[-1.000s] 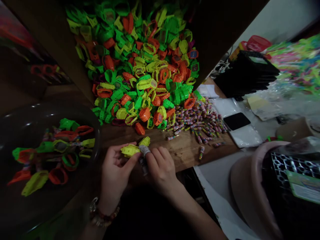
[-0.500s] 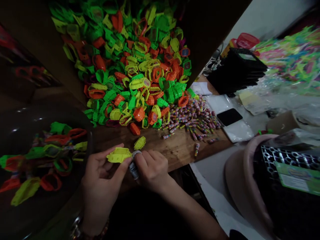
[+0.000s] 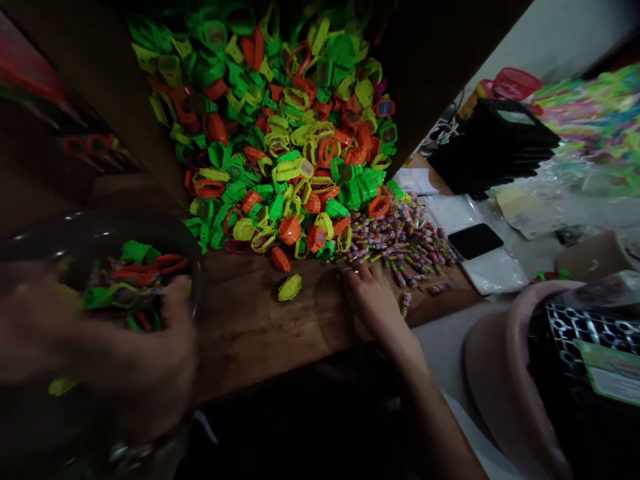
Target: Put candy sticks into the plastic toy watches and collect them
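Note:
My left hand [image 3: 125, 353] is smeared by motion over the dark bowl [image 3: 197, 267] at the left. Its thumb stands wide of the fingers, and no held thing shows. Green, orange and yellow plastic toy watches [image 3: 137, 252] lie in that bowl. My right hand [image 3: 373, 293] rests at the near left edge of a pile of small patterned tubes [image 3: 405, 233]. Its fingers are bent downward and closed, with the tips hidden, so what they hold cannot be made out. One yellow toy watch piece [image 3: 290, 288] lies alone on the wooden table [image 3: 250, 333], between the hands.
A large heap of toy watches [image 3: 300, 147] spills from a dark box [image 3: 440, 60]. Right of the tubes lie a black phone [image 3: 475, 241] and clear plastic bags. Behind them stands a black stack [image 3: 493, 147]. A pink tub [image 3: 500, 373] with black trays stands at the near right.
My left hand has moved left from the table to over the bowl, and the yellow toy watch it held no longer shows. My right hand has moved forward and right to the tube pile.

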Tool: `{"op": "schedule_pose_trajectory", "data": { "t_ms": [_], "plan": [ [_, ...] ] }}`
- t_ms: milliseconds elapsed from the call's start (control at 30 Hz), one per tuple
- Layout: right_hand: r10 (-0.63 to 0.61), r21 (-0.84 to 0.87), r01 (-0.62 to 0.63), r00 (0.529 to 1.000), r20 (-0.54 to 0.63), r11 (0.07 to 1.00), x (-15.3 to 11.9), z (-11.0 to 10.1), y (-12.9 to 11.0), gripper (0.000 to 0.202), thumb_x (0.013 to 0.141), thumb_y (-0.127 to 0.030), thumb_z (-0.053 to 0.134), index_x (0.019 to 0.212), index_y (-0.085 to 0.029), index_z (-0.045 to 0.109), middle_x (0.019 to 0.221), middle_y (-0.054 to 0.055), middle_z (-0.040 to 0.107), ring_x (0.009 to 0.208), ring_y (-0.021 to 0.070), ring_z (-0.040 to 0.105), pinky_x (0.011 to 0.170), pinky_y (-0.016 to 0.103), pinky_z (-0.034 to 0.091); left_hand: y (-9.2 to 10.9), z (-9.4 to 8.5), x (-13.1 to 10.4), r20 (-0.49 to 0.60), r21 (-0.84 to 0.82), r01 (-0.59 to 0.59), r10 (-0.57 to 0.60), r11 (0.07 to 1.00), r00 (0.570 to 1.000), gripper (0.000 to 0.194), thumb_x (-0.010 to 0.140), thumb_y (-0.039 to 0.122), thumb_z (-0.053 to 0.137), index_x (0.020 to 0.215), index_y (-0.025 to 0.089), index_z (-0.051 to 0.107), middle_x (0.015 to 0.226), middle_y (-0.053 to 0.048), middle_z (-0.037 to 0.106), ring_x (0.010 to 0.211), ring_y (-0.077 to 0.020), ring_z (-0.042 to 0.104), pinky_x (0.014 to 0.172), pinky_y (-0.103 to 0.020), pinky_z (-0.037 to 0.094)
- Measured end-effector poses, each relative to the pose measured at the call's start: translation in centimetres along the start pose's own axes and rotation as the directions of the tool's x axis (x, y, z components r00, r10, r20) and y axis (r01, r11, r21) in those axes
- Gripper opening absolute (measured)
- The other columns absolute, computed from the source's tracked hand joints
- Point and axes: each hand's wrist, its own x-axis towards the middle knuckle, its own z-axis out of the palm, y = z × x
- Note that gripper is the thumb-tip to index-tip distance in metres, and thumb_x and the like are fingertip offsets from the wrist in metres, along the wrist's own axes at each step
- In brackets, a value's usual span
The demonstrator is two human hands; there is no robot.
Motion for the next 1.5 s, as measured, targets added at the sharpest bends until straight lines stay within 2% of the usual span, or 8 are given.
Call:
{"op": "schedule_pose_trajectory", "data": {
  "t_ms": [67,133,300,433,567,867,1100,1500],
  "plan": [
    [0.005,0.016,-0.005,1.0,-0.022,1.0,0.1,1.7,0.8,0.029,0.081,-0.002,0.04,0.094,-0.013,0.062,0.098,0.015,0.058,0.091,0.0258,0.046,0.08,0.038,0.041,0.6,2.8,-0.3,0.015,0.046,-0.142,0.141,0.989,0.99,0.047,0.082,0.041,0.062,0.123,0.02,0.052,0.134,-0.012,0.05,0.134,-0.0356,0.033,0.111,-0.06,0.024],
    [-0.002,0.062,0.007,0.997,-0.08,0.998,0.2,2.8,1.0,0.028,0.079,0.0,0.037,0.09,-0.012,0.06,0.093,0.015,0.057,0.089,0.0258,0.046,0.078,0.04,0.041,0.9,6.1,-0.8,0.182,0.036,-0.271,0.261,0.962,0.948,0.034,0.084,0.035,0.06,0.114,0.018,0.059,0.129,-0.015,0.054,0.128,-0.0373,0.039,0.105,-0.061,0.03],
    [-0.03,0.143,0.051,0.989,-0.145,0.988,-0.1,3.0,0.5,0.027,0.075,0.001,0.036,0.089,-0.014,0.052,0.088,0.012,0.058,0.083,0.022,0.05,0.074,0.035,0.044,-0.3,10.1,-1.7,0.225,-0.113,-0.259,0.278,0.959,0.934,0.012,0.086,0.028,0.058,0.084,0.018,0.063,0.111,-0.013,0.062,0.11,-0.0294,0.054,0.094,-0.05,0.044],
    [-0.079,0.492,0.183,0.971,-0.225,0.851,-0.8,0.9,-1.2,0.033,0.075,-0.004,0.038,0.104,-0.016,0.044,0.087,0.007,0.059,0.078,0.0176,0.056,0.067,0.027,0.046,-0.4,8.4,-1.6,0.175,-0.305,-0.243,0.305,0.921,0.936,0.009,0.089,0.025,0.053,0.09,0.019,0.059,0.106,-0.007,0.063,0.1,-0.0165,0.061,0.089,-0.032,0.05],
    [-0.07,0.718,0.256,0.958,-0.278,0.648,-1.4,-1.9,-3.6,0.031,0.078,-0.009,0.038,0.108,-0.019,0.043,0.095,0.007,0.058,0.085,0.0173,0.057,0.073,0.028,0.048,0.8,6.3,-1.4,0.196,-0.424,-0.214,0.32,0.88,0.927,0.005,0.088,0.021,0.056,0.09,0.019,0.06,0.11,-0.006,0.062,0.104,-0.0139,0.06,0.093,-0.028,0.048],
    [-0.09,0.459,0.256,0.931,-0.353,0.851,-2.3,-3.8,-4.9,0.034,0.065,-0.004,0.04,0.095,-0.019,0.045,0.08,0.005,0.05,0.073,0.021,0.047,0.062,0.032,0.044,1.6,4.8,-1.4,0.241,-0.42,-0.254,0.377,0.871,0.895,0.007,0.087,0.021,0.057,0.089,0.02,0.064,0.114,-0.006,0.063,0.104,-0.0162,0.062,0.093,-0.03,0.05],
    [-0.187,0.35,0.301,0.927,-0.324,0.887,-2.7,-4.5,-5.3,0.032,0.08,-0.003,0.037,0.109,-0.014,0.048,0.083,0.008,0.054,0.075,0.0215,0.048,0.066,0.033,0.044,1.8,4.5,-1.9,0.259,-0.454,-0.222,0.366,0.863,0.894,0.008,0.088,0.02,0.055,0.089,0.019,0.063,0.113,-0.007,0.063,0.105,-0.0167,0.062,0.093,-0.031,0.051],
    [-0.238,0.233,0.308,0.929,-0.285,0.922,-3.4,-5.0,-5.0,0.025,0.086,-0.007,0.037,0.106,-0.013,0.052,0.08,0.008,0.053,0.073,0.022,0.044,0.065,0.033,0.04,1.9,3.9,-1.8,0.315,-0.454,-0.157,0.323,0.877,0.892,0.009,0.089,0.021,0.052,0.085,0.02,0.06,0.11,-0.006,0.063,0.104,-0.017,0.06,0.091,-0.03,0.049]
  ]
}}
